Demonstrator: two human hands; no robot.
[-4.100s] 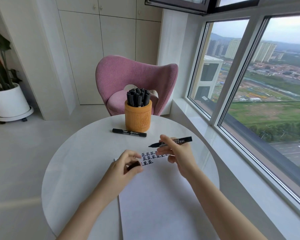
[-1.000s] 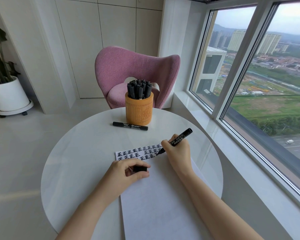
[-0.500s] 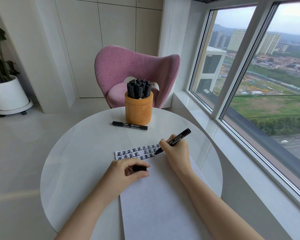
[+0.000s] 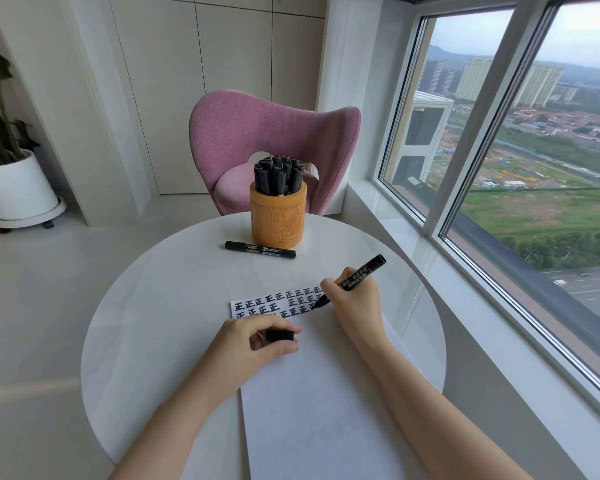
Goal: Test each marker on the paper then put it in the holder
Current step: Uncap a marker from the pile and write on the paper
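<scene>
1. Markers (image 4: 278, 174), black and capped, stand packed upright in an orange-tan cylindrical holder (image 4: 278, 216) with carved panels (they are too tightly bunched to count). The holder stands at the far side of a round white table (image 4: 146, 306).
2. One more capped black marker (image 4: 260, 249) lies flat on the table just in front of the holder's base, running left to right.
3. A white sheet of paper (image 4: 319, 393) reaches from the near table edge toward the middle. Its far end carries two rows of black hand-drawn characters (image 4: 278, 303).
4. The right hand (image 4: 354, 303) grips an uncapped black marker (image 4: 361, 273) in a writing hold, with thumb and fingers curled and pinching the barrel. The rear end tilts up and away to the right. The tip sits at the right end of the rows and seems to touch the paper, though the contact is too small to be sure.
5. The left hand (image 4: 253, 344) rests on the paper's left edge, just below the rows. Its fingers are curled, with thumb and forefinger pinching a black marker cap (image 4: 280, 336).
6. Behind the table stands a pink upholstered chair (image 4: 257, 133). A white planter (image 4: 14, 185) on a wheeled base sits at far left, and a large window (image 4: 534, 168) runs along the right.
</scene>
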